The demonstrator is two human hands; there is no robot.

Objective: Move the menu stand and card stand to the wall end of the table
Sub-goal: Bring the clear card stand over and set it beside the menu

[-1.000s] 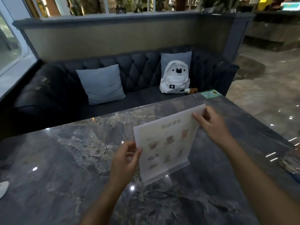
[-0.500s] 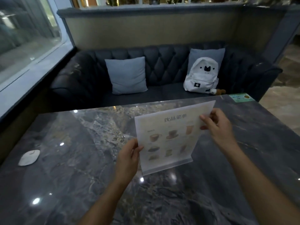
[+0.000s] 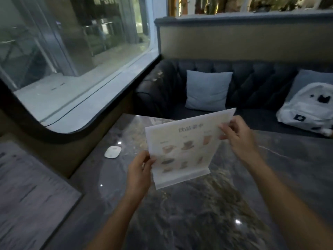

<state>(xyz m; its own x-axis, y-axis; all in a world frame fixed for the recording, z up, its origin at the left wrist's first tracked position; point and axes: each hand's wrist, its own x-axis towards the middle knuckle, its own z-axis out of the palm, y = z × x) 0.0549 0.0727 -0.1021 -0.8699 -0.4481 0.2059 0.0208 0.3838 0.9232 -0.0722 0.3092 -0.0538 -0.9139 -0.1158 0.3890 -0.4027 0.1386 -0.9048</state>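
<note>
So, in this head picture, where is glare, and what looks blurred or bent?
Head view: small bright glints on the glossy marble table; the menu stand is readable in the title, but its small print is soft; the window frame curves from the wide lens; dim overall.

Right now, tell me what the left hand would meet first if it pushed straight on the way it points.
The left hand already grips the menu stand; beyond it probably bare table, then the sofa. Depth is unclear.
</note>
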